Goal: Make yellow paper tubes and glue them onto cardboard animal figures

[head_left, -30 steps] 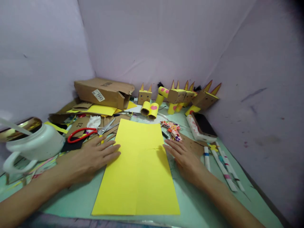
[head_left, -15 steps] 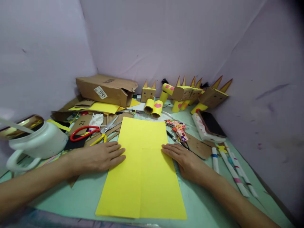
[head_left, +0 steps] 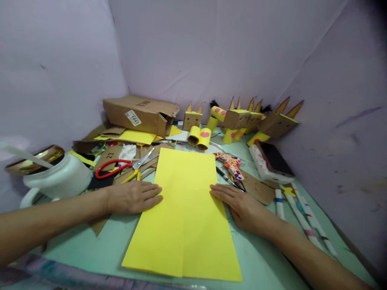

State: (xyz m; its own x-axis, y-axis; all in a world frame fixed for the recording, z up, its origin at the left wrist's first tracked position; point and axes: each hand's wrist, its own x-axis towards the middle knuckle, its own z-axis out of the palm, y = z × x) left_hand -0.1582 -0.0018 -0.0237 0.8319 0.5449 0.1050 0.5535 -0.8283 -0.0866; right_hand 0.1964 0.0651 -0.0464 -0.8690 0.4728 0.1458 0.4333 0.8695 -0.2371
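A large yellow paper sheet [head_left: 184,213] with a lengthwise crease lies flat on the green table [head_left: 105,245] in front of me. My left hand [head_left: 133,196] rests palm down at the sheet's left edge, fingertips touching the paper. My right hand [head_left: 238,203] lies flat at the right edge, fingers spread on the rim of the sheet. Neither hand grips anything.
Red-handled scissors [head_left: 121,166] lie left of the sheet among cardboard scraps. A white jug [head_left: 57,177] stands at far left. A cardboard box [head_left: 140,114] and cardboard-and-yellow animal figures [head_left: 242,121] line the back. A phone [head_left: 273,159] and rolled paper sticks [head_left: 302,219] are at right.
The view has shifted slightly, so everything sits a little more to the right. Both hands have slid a short way toward me along the sheet's edges and stay flat on it.
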